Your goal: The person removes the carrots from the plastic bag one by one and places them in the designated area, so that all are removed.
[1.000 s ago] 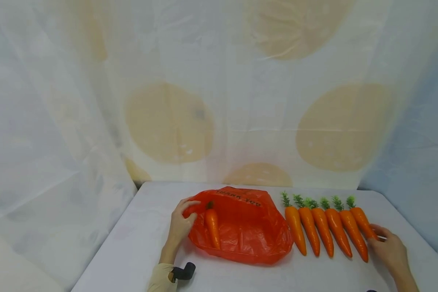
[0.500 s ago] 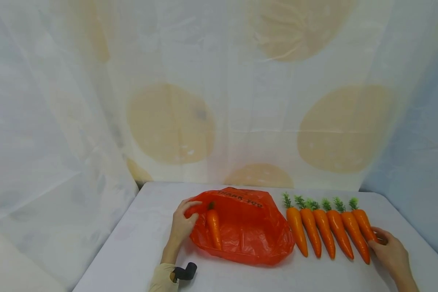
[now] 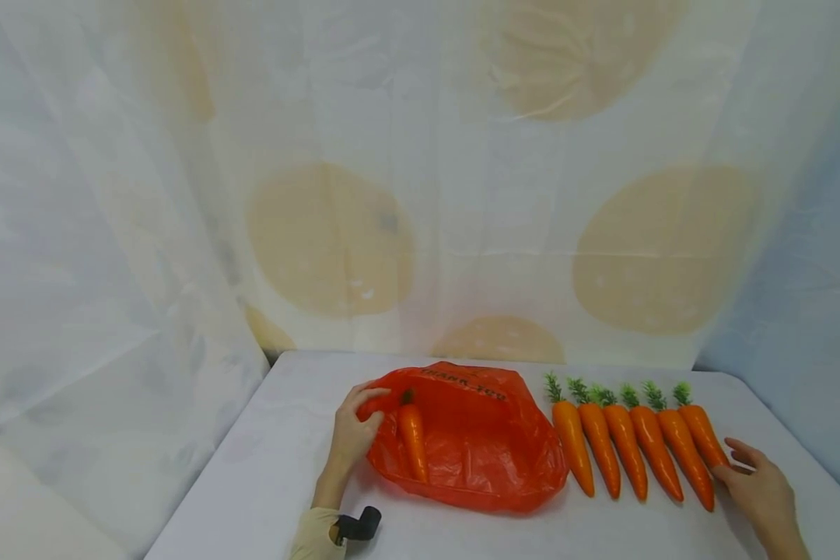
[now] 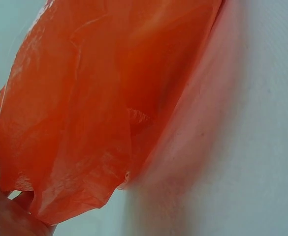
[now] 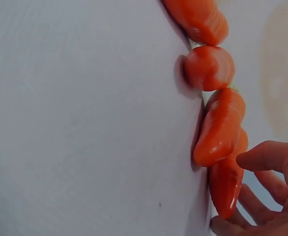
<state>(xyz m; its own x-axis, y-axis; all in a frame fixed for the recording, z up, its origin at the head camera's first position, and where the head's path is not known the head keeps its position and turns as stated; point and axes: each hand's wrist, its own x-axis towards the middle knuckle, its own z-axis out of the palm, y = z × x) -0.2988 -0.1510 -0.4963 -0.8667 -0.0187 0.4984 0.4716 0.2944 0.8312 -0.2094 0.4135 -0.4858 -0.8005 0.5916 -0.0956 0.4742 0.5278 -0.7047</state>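
Note:
In the head view, my left hand point(image 3: 353, 435) pinches the left rim of a red plastic bag point(image 3: 490, 459). The bag lies on its side, its mouth facing me and "THANK YOU" printed on its upper side. Inside at the left is one carrot point(image 3: 413, 443) with a green top. My right hand point(image 3: 761, 486) is at the pointed end of the rightmost carrot point(image 3: 703, 437) in a row. In the right wrist view, the thumb point(image 5: 262, 156) is beside that carrot point(image 5: 226, 189), with the fingers spread around its tip.
To the bag's right, several more carrots point(image 3: 624, 442) lie side by side, leafy tops pointing away from me. The leftmost carrot point(image 3: 572, 447) lies right by the bag's edge. A patterned white curtain point(image 3: 490, 280) hangs behind the white table point(image 3: 252, 467).
My right hand's index finger has lifted away from the rightmost carrot's tip and the hand has opened. My left hand keeps its grip on the bag. The whole view has shifted slightly.

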